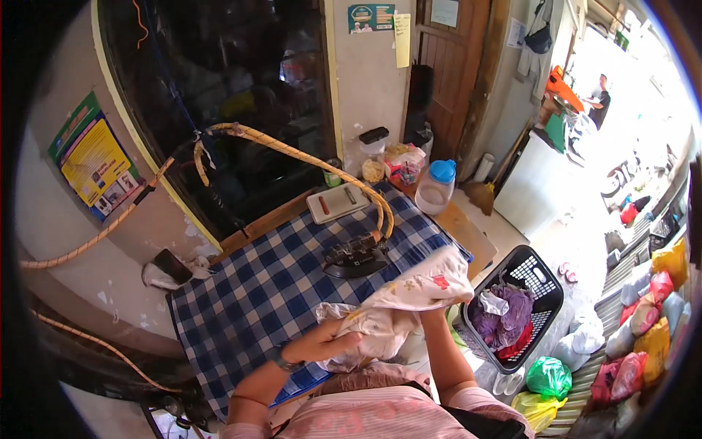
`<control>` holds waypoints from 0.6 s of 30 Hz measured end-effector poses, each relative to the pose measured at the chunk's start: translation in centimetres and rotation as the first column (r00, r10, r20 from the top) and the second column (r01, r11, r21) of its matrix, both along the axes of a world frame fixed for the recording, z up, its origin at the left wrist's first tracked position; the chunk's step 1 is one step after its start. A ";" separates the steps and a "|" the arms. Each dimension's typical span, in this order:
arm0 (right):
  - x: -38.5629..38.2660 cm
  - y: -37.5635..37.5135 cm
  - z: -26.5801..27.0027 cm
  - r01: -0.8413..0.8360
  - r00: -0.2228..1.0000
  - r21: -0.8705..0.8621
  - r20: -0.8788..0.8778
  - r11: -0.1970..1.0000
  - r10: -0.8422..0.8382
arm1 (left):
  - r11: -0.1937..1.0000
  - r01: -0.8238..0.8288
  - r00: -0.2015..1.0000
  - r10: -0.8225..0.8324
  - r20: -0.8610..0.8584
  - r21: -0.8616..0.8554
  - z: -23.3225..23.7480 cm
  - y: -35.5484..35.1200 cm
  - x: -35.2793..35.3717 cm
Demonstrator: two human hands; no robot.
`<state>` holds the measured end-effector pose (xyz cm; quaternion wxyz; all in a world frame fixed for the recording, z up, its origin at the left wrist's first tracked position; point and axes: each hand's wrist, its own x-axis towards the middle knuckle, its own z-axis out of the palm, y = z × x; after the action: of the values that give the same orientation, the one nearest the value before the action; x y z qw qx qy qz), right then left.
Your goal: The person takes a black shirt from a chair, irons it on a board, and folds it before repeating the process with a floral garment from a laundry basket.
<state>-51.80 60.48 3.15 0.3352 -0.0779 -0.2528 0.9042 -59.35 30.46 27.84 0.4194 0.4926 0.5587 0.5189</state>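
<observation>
A white cloth garment with red and yellow prints point(417, 287) is bunched between my hands over the front edge of the table. My left hand point(322, 342), with a dark watch at the wrist, lies against the garment's lower left part, its fingers pressed together on the fabric. My right hand is covered by the raised part of the garment; only the forearm point(444, 347) shows. Just beyond the garment, a dark iron point(356, 257) rests on the blue and white checked cloth point(248, 293) of the table, its cord rising from the handle.
A black basket point(553, 285) of clothes stands right of the table. At the table's back are a tray point(338, 203), several containers and a blue-lidded jar point(437, 192). The looped cord point(292, 150) hangs overhead. Bagged bundles line the right; a person point(601, 104) is outside.
</observation>
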 end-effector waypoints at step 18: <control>-2.2 -12.1 15.8 -0.390 0.919 0.803 0.370 0.451 0.136 | 0.870 0.469 0.683 -0.249 0.686 -0.151 -4.7 3.6 5.1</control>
<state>-54.03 48.39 18.93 0.1483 0.0266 -0.7198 0.6776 -54.26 34.10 23.12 0.7531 0.3102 0.3450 0.4664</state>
